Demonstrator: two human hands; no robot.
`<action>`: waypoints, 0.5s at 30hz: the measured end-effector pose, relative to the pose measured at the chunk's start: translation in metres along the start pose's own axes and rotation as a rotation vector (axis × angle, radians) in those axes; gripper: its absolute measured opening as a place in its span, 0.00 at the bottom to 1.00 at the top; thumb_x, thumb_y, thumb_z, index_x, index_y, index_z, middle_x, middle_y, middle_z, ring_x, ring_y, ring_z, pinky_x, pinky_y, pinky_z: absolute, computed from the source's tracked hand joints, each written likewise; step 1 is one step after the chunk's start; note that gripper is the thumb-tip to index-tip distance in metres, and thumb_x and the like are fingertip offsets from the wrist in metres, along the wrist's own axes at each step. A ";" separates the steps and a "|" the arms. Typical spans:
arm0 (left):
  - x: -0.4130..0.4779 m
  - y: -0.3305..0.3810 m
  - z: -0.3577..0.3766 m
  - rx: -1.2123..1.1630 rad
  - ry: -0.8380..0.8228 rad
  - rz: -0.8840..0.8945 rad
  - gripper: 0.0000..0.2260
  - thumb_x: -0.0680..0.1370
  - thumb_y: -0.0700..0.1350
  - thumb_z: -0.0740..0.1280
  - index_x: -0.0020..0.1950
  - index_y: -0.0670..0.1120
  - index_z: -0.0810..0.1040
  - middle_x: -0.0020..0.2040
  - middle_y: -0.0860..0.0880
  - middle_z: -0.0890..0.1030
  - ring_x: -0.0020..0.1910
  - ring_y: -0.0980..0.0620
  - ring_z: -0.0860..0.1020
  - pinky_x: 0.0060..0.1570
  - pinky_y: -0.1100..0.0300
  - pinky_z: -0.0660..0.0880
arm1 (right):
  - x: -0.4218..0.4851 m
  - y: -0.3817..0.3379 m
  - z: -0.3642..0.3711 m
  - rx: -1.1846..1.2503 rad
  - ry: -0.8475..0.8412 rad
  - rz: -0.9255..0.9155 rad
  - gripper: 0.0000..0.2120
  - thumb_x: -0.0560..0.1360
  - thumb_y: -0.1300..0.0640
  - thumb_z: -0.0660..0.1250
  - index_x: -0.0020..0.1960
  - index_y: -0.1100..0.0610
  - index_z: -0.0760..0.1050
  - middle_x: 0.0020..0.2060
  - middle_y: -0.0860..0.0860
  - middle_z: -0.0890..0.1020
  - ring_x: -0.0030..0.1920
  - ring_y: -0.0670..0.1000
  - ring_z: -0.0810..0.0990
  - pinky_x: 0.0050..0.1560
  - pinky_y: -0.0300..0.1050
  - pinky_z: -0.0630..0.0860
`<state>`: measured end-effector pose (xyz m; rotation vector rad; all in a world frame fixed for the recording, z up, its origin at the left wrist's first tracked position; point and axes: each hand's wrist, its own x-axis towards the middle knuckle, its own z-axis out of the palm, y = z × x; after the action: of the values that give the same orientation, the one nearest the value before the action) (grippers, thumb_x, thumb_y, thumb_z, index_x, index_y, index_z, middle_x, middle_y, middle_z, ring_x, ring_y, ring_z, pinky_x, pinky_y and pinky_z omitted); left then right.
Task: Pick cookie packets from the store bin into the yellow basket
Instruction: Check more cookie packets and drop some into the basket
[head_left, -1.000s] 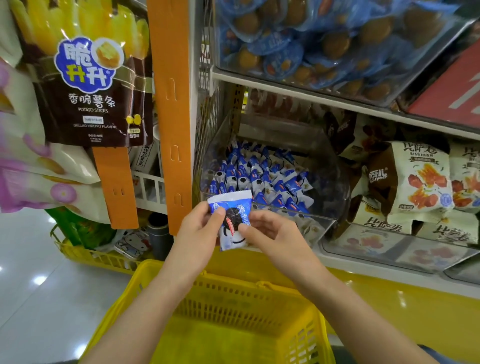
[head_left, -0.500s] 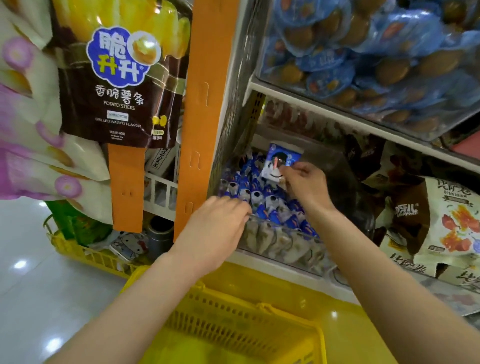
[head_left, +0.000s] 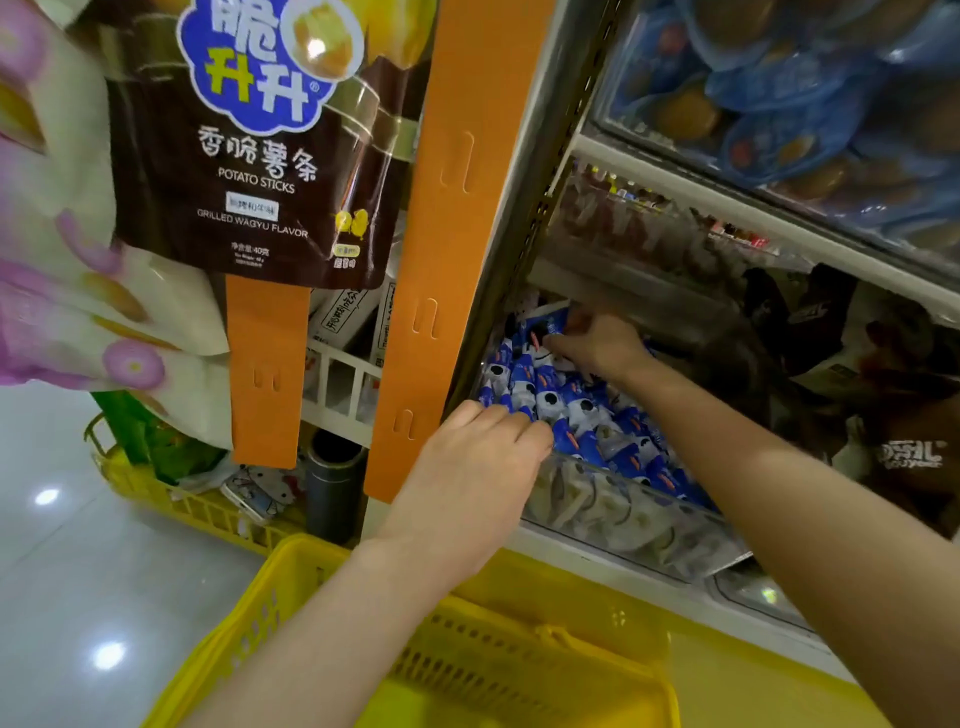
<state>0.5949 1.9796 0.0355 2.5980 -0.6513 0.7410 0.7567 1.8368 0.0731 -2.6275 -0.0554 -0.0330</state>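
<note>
A glossy pale floor (head_left: 78, 571) lies beside the store shelf (head_left: 597, 553), where a potato-sticks bag (head_left: 249, 171) hangs by an orange strip (head_left: 467, 208). The clear store bin (head_left: 623, 514) holds blue cookie packets (head_left: 571, 410) above the yellow basket (head_left: 306, 548). The right grip (head_left: 597, 345), which held one cookie packet (head_left: 545, 322) raised half a second ago, now pinches it low at the bin's back. The left grip (head_left: 483, 457) stays at the front corner, fingers curled onto packets; whether it holds one I cannot tell.
</note>
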 end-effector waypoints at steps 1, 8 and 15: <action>0.000 0.000 0.000 0.008 -0.005 -0.002 0.08 0.68 0.39 0.75 0.43 0.48 0.79 0.36 0.53 0.80 0.36 0.53 0.78 0.42 0.59 0.74 | 0.000 -0.001 -0.002 -0.042 -0.028 -0.001 0.15 0.74 0.52 0.68 0.32 0.57 0.69 0.27 0.52 0.73 0.25 0.45 0.71 0.17 0.29 0.62; 0.000 0.001 -0.002 0.015 0.000 -0.004 0.06 0.70 0.40 0.73 0.45 0.48 0.79 0.37 0.52 0.81 0.37 0.53 0.78 0.44 0.59 0.74 | 0.010 -0.029 0.002 -0.214 -0.164 -0.038 0.15 0.73 0.50 0.68 0.51 0.61 0.77 0.41 0.55 0.79 0.38 0.51 0.76 0.34 0.41 0.69; 0.000 0.000 -0.001 0.018 0.034 0.009 0.05 0.70 0.40 0.73 0.43 0.48 0.79 0.36 0.52 0.80 0.36 0.53 0.77 0.42 0.59 0.73 | 0.024 -0.032 0.021 -0.201 -0.113 0.014 0.13 0.73 0.49 0.68 0.47 0.59 0.73 0.42 0.57 0.76 0.42 0.52 0.74 0.35 0.41 0.70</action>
<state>0.5951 1.9802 0.0363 2.5948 -0.6490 0.7954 0.7794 1.8759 0.0712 -2.8281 -0.0755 0.1206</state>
